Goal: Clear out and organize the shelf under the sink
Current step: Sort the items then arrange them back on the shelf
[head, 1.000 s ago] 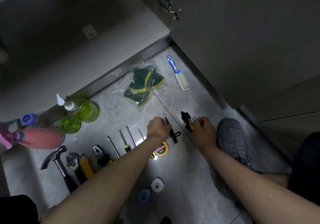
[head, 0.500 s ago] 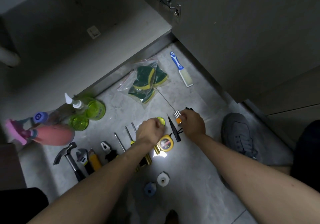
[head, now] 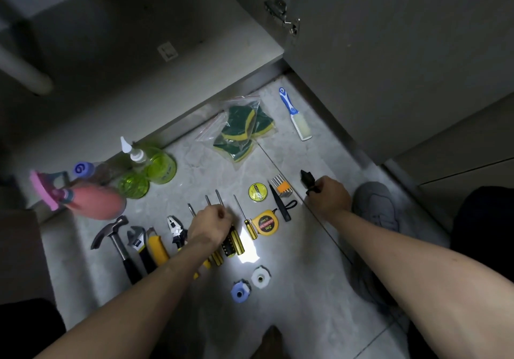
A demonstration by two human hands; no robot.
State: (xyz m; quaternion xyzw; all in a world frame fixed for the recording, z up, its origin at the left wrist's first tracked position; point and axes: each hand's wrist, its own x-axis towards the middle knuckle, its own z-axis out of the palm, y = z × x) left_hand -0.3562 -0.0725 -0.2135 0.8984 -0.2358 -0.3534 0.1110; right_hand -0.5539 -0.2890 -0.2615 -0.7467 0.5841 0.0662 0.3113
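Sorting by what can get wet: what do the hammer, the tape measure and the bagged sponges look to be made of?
Hammer: dull grey head, probably steel; black handle, likely rubber or plastic. Tape measure: glossy yellow case, apparently plastic, with a red label. Sponges: yellow foam under green scouring pads, inside a clear zip bag of thin plastic film.

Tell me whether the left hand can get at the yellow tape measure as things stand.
Probably yes. The left hand rests on the screwdrivers, and the tape measure lies just beside it on the floor, uncovered, with only one thin screwdriver between.

Yellow tape measure, green-yellow sponges, pink bottle.
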